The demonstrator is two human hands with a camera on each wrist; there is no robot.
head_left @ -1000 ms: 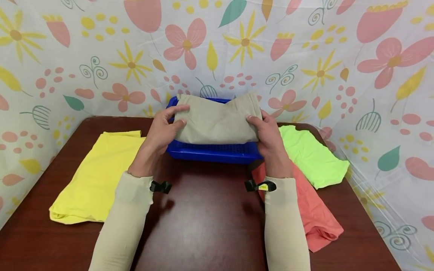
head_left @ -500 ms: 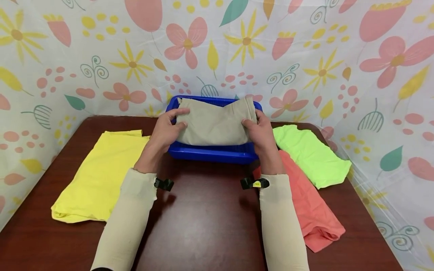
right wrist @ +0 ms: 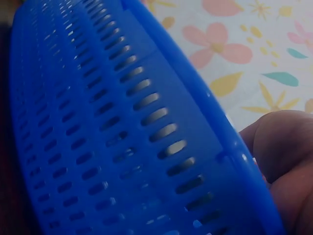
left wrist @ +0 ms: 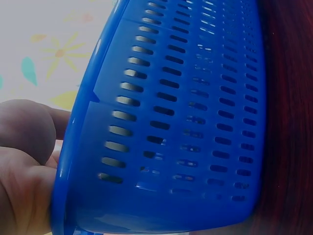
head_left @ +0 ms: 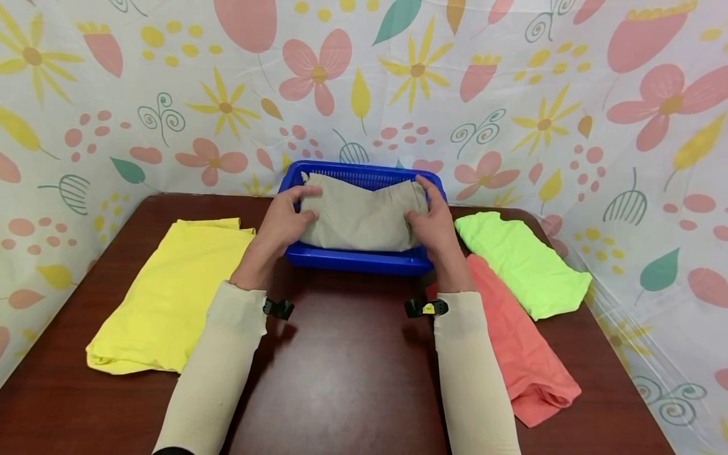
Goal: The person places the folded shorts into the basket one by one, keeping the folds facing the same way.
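Observation:
A folded beige garment lies lowered inside the blue plastic basket, its top edge dipping in the middle. At its left end my left hand holds it, thumb and index finger on the front face. My right hand holds the other end, thumb on the front and index finger at the upper corner. The remaining fingers are largely hidden. In the left wrist view, the left hand reaches over the slotted basket's rim. From the right wrist, the right hand likewise shows beyond the rim.
On the dark brown table, a folded yellow garment lies to the left. To the right are a coral garment, partly under the right forearm, and a neon green garment. A flower-print curtain hangs behind the basket.
Both hands have brought the beige garment down into the basket, and more of the basket's back wall shows above it. The right hand has shifted slightly left. The other garments stay put.

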